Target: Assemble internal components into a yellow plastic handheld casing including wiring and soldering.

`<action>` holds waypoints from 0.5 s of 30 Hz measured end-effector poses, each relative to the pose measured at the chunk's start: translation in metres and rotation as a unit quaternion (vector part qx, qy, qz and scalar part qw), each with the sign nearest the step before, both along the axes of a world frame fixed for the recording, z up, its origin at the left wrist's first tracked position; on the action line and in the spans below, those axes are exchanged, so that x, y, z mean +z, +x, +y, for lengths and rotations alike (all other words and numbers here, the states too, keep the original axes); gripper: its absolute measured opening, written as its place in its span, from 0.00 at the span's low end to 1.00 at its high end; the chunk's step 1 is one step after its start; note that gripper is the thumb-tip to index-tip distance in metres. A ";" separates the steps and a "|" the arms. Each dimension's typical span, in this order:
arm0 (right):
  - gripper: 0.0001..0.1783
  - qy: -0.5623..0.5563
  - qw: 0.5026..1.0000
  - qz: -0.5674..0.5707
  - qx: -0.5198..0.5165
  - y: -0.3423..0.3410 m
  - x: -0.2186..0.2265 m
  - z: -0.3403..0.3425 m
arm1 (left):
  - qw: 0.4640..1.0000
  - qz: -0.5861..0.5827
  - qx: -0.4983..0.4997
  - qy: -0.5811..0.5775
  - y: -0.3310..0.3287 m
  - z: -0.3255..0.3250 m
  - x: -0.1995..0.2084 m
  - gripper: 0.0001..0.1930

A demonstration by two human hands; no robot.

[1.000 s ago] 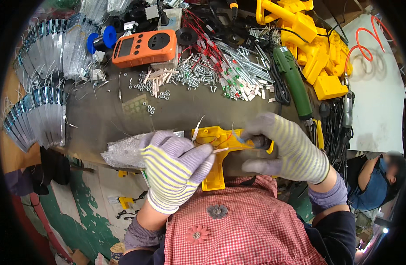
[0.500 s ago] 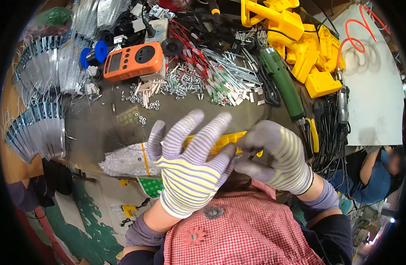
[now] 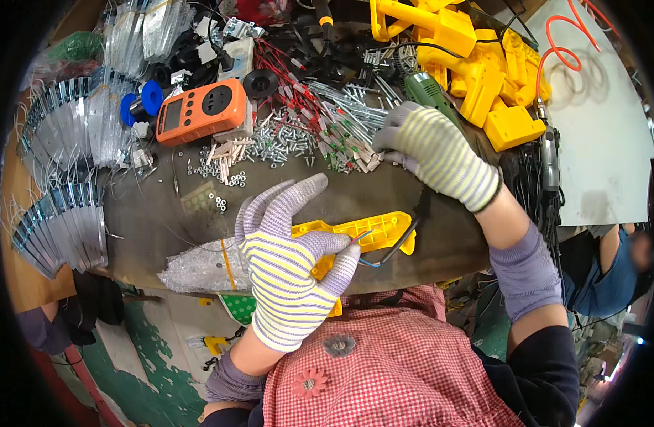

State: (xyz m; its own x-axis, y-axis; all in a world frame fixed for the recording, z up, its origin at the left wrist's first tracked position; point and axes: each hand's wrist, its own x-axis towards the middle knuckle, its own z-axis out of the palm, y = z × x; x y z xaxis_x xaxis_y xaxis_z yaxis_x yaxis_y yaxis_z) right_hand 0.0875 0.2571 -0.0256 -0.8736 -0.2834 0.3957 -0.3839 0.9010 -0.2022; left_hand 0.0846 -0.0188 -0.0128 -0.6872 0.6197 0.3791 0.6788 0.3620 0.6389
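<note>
My left hand (image 3: 284,260) wears a striped knit glove and pinches thin electrical wires between thumb and finger. Blue and reddish wire ends (image 3: 370,264) stick out past the pinch, joined to a short black cable (image 3: 400,243). Below them lies a yellow plastic housing half (image 3: 379,229), ribbed inside and partly covered by this hand. My right hand (image 3: 441,153), gloved alike, is at the right end of a pile of red-wired parts with white sleeves (image 3: 352,146). Its fingers are curled together; whatever lies between them is hidden.
Loose screws (image 3: 280,139) and nuts (image 3: 220,203) lie beyond my left hand. An orange meter (image 3: 202,110) stands far left, near fanned metal strips (image 3: 60,220). A green electric screwdriver (image 3: 426,92) sits behind my right hand, beside yellow housings (image 3: 483,85). Bubble wrap (image 3: 199,267) lies near left.
My right hand has left the spot beside my left hand and moved up and away to the parts pile. The yellow housing and wires are now more exposed; my left hand has barely moved.
</note>
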 end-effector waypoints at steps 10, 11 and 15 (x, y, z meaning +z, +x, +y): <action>0.08 -0.336 0.916 -0.206 -0.077 0.037 0.023 -0.038 | 1.000 0.009 0.019 -0.007 0.002 0.000 0.000 0.07; 0.08 -0.441 0.863 -0.238 -0.065 0.049 0.030 -0.047 | 1.000 0.017 0.016 -0.012 0.002 0.001 0.001 0.07; 0.07 -0.536 0.795 -0.280 -0.053 0.063 0.036 -0.056 | 1.000 0.017 0.022 0.006 0.001 0.000 -0.001 0.08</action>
